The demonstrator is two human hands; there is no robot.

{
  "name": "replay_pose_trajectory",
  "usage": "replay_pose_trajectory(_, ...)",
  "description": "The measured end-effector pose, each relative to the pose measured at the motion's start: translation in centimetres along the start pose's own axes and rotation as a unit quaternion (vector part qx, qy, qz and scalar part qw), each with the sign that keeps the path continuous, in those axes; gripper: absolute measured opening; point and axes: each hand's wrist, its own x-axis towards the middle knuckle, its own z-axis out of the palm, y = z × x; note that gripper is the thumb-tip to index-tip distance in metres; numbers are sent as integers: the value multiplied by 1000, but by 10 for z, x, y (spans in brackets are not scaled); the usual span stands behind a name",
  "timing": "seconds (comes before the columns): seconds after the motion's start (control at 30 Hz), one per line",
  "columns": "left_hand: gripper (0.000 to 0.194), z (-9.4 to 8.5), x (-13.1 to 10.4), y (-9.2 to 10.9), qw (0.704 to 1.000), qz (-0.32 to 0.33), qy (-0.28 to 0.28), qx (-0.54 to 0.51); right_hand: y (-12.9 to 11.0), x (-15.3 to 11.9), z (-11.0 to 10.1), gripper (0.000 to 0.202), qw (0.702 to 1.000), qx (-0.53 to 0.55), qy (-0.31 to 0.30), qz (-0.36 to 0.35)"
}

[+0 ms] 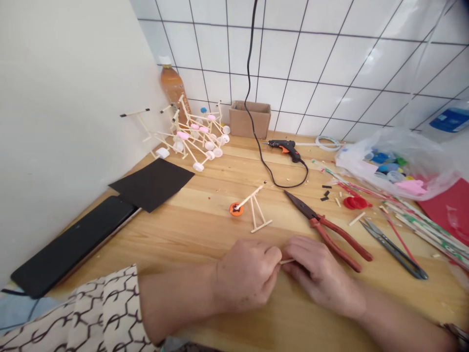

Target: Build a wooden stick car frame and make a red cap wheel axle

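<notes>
My left hand (247, 274) and my right hand (318, 274) meet near the front of the wooden table, fingertips almost touching. Both are closed on a thin pale stick (287, 261), whose ends are hidden in the fingers. Just beyond them stands a small frame of pale sticks (256, 208), with an orange bottle cap (236, 209) at its left end. Red-handled pliers (330, 232) lie to the right of the frame, beyond my right hand.
Several stick models (198, 132) crowd the back left by a bottle (174, 88). A glue gun (287, 147) with a black cord lies behind. Snips (394, 248), straws (425, 220) and a bag of caps (395, 164) are right; black paper (153, 183) and a black device (75, 242) left.
</notes>
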Motion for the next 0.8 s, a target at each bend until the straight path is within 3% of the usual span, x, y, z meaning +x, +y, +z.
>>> replay_pose_trajectory(0.23,13,-1,1,1,998,-19,-39,43,4,-2,1,16,1000,-17,-6,7)
replay_pose_trajectory(0.6,11,2,0,-3,997,-11,-65,28,1,0,-1,16,1000,10,-11,21)
replay_pose_trajectory(0.8,13,-3,1,1,994,-6,-92,63,0,4,-1,15,1000,18,15,13)
